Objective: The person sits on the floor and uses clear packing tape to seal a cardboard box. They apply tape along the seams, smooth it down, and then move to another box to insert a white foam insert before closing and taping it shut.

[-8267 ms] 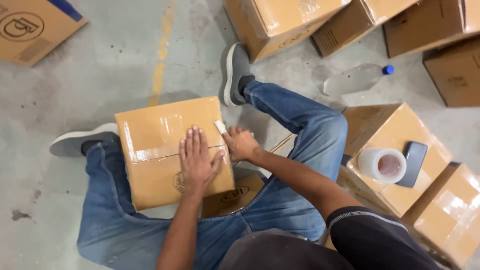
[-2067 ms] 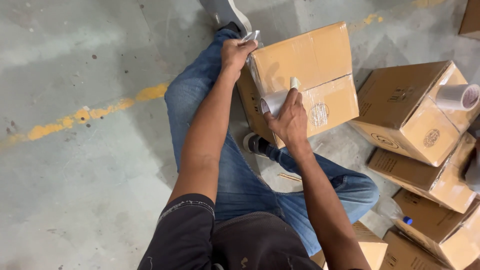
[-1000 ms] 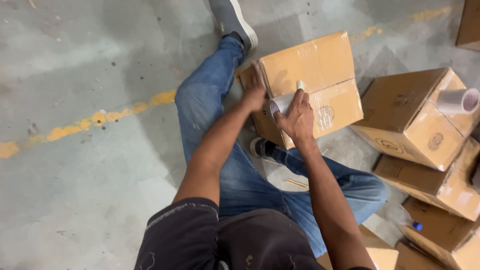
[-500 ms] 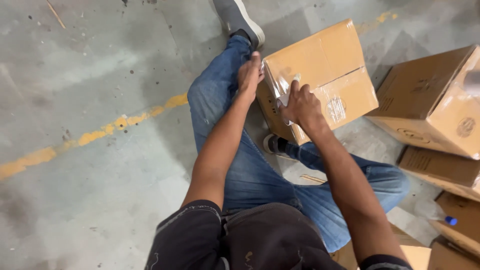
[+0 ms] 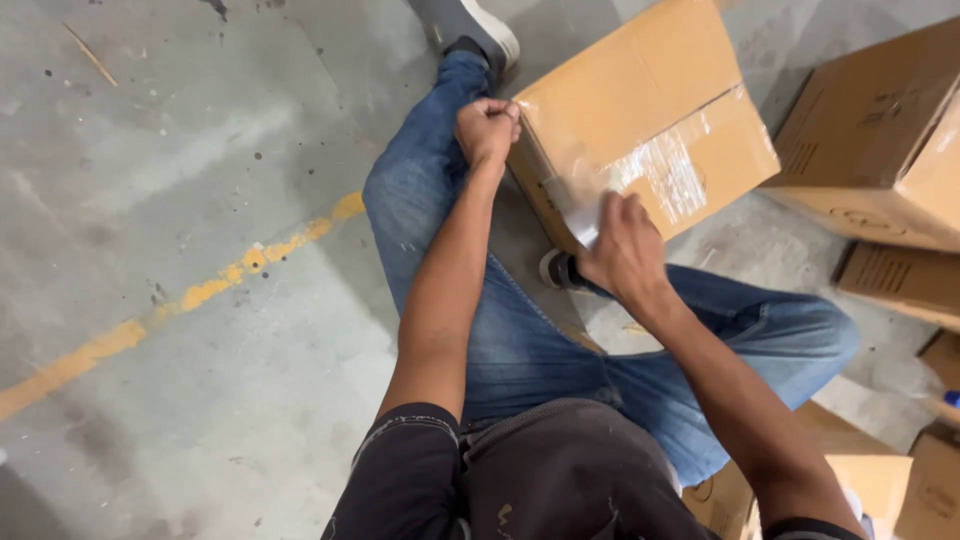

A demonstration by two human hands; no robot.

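Field notes, head view, near to far.

Nearest: dark shirt and both forearms reaching out over jeans-clad legs (image 5: pixel 520 340). I am seated on the concrete floor (image 5: pixel 180 180), legs spread around the work.

Right hand (image 5: pixel 625 250): fingers flattened and close together, pressing a strip of clear packing tape (image 5: pixel 660 170) down where it wraps over the near edge of the cardboard box (image 5: pixel 640 110). The hand is blurred, so I cannot tell whether it pinches the tape end or only smooths it.

Left hand (image 5: pixel 487 125): curled into a tight fist at the box's left corner, touching it. It may grip something small; the view hides what.

The box sits tilted between my legs, just beyond the knees, one corner pointing at me. Its flaps are closed. The tape already runs along the seam of the face turned to the right and bends over the near edge. Judgement: sealing of this seam looks mostly done; what remains is pressing the tape end flat. Other faces are hidden, so I cannot say whether they are taped.

Further: grey shoe (image 5: pixel 470 25) at far centre. Yellow floor line (image 5: pixel 190 300) to the left. Stacked cartons (image 5: pixel 880 140) to the right, well apart from the hands.
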